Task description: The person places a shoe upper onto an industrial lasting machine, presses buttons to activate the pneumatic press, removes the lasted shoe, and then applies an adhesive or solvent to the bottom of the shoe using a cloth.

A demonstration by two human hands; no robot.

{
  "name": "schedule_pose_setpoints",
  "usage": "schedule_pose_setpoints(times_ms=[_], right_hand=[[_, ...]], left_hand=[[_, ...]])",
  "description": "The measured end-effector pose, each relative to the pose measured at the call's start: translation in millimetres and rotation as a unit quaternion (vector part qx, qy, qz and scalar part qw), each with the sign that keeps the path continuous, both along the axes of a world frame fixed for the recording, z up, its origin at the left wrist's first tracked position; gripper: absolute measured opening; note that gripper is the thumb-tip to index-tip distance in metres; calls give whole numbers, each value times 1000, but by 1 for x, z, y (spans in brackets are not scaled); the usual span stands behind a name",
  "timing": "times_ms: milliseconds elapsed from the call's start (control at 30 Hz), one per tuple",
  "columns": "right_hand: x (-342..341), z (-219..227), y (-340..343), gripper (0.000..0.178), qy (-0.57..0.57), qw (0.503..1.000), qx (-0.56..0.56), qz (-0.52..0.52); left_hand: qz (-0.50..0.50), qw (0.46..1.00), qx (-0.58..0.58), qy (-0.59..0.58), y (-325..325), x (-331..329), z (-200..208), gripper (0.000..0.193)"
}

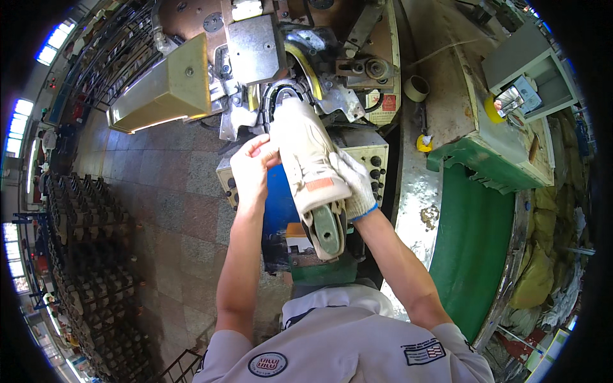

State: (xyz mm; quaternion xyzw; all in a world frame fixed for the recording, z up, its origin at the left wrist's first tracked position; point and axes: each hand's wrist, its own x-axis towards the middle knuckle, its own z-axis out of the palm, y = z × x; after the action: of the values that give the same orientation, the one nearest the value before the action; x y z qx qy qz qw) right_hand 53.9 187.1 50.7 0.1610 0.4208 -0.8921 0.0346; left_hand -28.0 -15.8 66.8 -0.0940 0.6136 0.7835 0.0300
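A beige lace-up shoe upper [305, 150] is stretched over a green shoe last [327, 230], whose end shows at the near opening. Its toe points away from me, into the curved clamp jaws [286, 92] of a machine. My right hand [355, 185], in a white knit glove with a blue cuff, grips the shoe along its right side. On the other side is my bare left hand [253, 167], fingers bent but apart close to the toe. Its fingertips are next to the upper; whether they touch it is hard to see. Nothing shows in that hand.
A box-shaped lamp or cover [169, 86] juts out left of the machine. Control knobs [375, 173] sit on the panel at right. Beyond them run a metal ledge [415, 236] and a green-lined trough [476, 242]. Racks of shoe-like pieces [96, 268] stand at left.
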Motion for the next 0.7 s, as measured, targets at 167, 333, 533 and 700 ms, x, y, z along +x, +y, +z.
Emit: schedule_pose_setpoints(times_ms=[167,333,533,700], right_hand=[[-33,-3,-23,49,48,998,-22,-46],[-54,-27,-39,43,35,993,-92,-64],[-58,-41,-39,41,-16,995,-35,-91],[-59,-39,-40,37,-25,994,-61,-92]], left_hand=[[42,998,41,16,-6,-22,1,49],[53,995,89,-12,-8,-26,-15,54],[-46,963,205,-167,18,34,-43,62],[-96,959,233,-131,9,24,-71,55]])
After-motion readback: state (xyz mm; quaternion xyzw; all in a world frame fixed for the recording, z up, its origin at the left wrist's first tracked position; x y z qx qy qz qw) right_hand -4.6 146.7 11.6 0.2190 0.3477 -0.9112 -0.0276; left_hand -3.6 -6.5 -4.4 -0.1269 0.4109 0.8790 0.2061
